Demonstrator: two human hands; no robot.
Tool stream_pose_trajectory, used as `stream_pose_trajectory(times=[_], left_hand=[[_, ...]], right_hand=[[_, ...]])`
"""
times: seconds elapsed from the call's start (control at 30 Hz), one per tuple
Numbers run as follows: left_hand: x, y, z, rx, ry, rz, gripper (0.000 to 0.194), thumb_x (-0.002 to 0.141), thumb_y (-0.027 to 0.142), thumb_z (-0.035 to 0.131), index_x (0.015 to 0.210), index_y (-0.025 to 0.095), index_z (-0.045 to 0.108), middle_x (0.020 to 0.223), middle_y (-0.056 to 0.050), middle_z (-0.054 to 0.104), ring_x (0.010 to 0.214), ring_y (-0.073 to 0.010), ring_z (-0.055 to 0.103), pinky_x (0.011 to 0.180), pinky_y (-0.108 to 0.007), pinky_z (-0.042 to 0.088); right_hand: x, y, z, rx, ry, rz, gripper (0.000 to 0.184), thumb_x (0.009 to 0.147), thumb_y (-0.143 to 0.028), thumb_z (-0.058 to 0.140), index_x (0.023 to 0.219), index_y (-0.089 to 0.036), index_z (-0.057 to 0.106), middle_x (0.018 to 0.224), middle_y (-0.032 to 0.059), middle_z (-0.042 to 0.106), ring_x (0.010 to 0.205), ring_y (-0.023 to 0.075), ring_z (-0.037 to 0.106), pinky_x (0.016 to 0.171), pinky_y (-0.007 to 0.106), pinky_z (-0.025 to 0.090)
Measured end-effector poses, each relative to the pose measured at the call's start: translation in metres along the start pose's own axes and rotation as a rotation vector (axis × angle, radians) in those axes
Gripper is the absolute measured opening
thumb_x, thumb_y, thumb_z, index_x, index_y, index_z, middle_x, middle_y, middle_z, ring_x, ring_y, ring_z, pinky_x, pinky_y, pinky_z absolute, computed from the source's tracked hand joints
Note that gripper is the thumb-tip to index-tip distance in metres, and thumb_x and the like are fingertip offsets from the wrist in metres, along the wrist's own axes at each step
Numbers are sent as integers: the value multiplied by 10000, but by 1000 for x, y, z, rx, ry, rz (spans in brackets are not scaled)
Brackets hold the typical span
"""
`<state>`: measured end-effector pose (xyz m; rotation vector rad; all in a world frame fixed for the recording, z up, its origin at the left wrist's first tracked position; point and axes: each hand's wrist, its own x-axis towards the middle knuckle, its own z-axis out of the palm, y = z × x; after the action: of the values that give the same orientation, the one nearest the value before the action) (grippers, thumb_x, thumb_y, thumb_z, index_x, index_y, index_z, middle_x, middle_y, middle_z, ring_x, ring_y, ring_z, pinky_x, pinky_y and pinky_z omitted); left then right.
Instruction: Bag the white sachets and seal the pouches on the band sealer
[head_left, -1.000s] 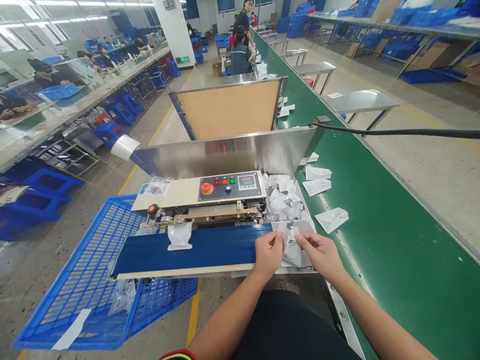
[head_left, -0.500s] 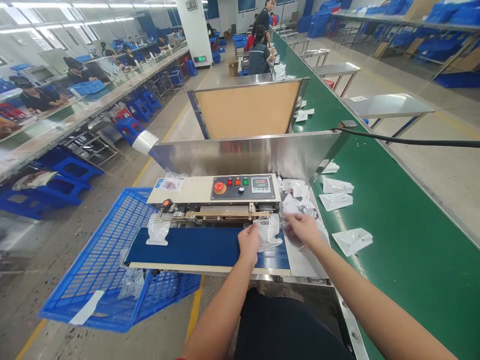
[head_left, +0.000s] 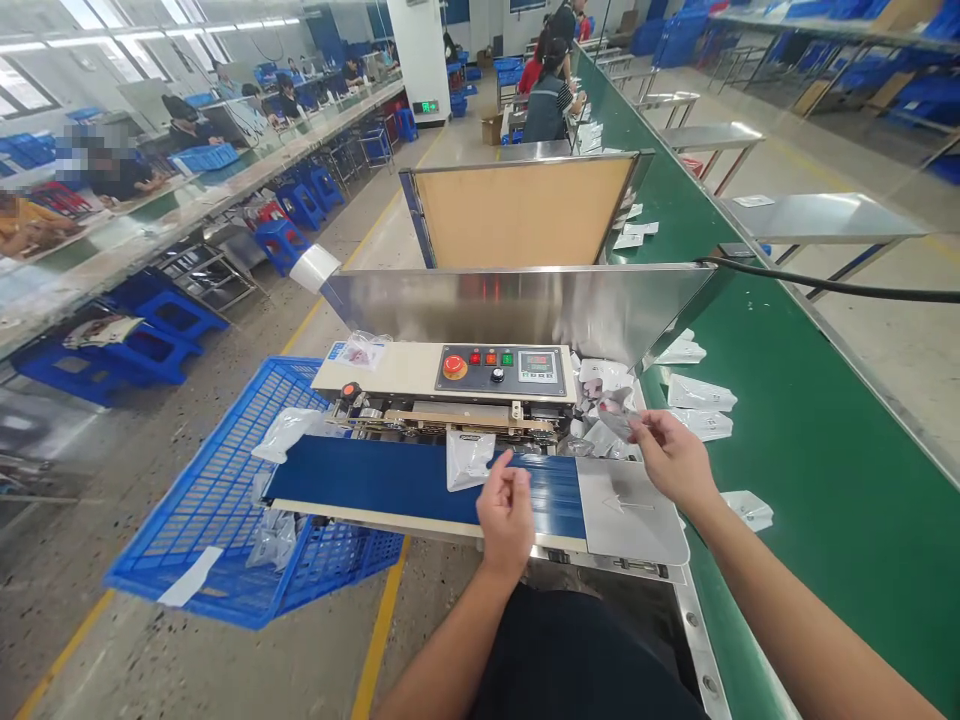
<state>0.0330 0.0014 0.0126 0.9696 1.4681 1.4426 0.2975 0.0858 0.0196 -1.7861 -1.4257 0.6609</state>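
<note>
"Across the upper left we're seeing a long bench [head_left: 75,280], while a green conveyor [head_left: 810,420] is running down the right."

"And at centre we're looking at a machine [head_left: 405,370], with a blue belt [head_left: 375,480] lying along its front. What are we making of the white pouch [head_left: 469,462]?"

"It's meeting the guides with its top edge while its body is resting on the belt; we're reckoning that's keeping it supported."

"Left hand [head_left: 506,515]?"

"Hovering beside that pouch, fingers loosely curled, and we're seeing nothing in them. Whether a fingertip is brushing it, we're not able to tell."

"Right hand [head_left: 675,460]?"

"Pinching a greyish pouch [head_left: 619,422] by its near end, beside the pile [head_left: 604,373], right of centre! We're judging that grip is leaving most of it uncovered."

"We're spotting a basket [head_left: 240,610] at lower left, too."

"Yes, it's sitting under the belt's left end, probably for catching pouches, and we're seeing another pouch [head_left: 289,432] lying up there."
</note>
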Motion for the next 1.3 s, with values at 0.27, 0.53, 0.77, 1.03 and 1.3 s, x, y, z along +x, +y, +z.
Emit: stream_pose_trajectory(times=[0.27,0.53,0.77,1.03,1.3], left_hand=[[4,-9,72,96,-456,159,432,1034,529,642,1210,182,830,1218,-156,805,1173,-324,724,1088,-460,544],[-11,-18,69,-17,-582,3,608,1054,651,520,827,155,788,850,-84,731,809,-220,630,791,-324,522],[4,-29,67,124,-375,-61,515,980,525,644,587,193,677,590,-2,530,636,-168,498,652,-274,445],[48,-51,64,0,-59,-438,435,745,566,816,581,180,703,526,19,502,592,-160,486,578,-265,384],[51,-41,6,-67,101,-412,484,801,611,823,895,136,831,836,-93,746,847,-247,697,793,-339,563]], right_hand=[[-81,-22,-17,290,-101,13,559,901,-785,684,951,-230,723,783,49,736,690,215,671,691,332,556],[-102,-13,-11,480,29,285,672,737,-818,825,959,-186,769,651,31,670,590,199,600,608,337,539],[-86,5,-2,385,18,355,544,743,-707,843,885,-185,781,731,43,716,644,187,598,601,304,489],[-19,5,54,455,-76,567,533,641,-450,922,1040,-213,659,631,-28,676,531,151,531,524,271,422],[46,4,61,-48,10,259,446,870,-568,713,1092,-183,754,971,120,777,826,266,683,770,379,514]])
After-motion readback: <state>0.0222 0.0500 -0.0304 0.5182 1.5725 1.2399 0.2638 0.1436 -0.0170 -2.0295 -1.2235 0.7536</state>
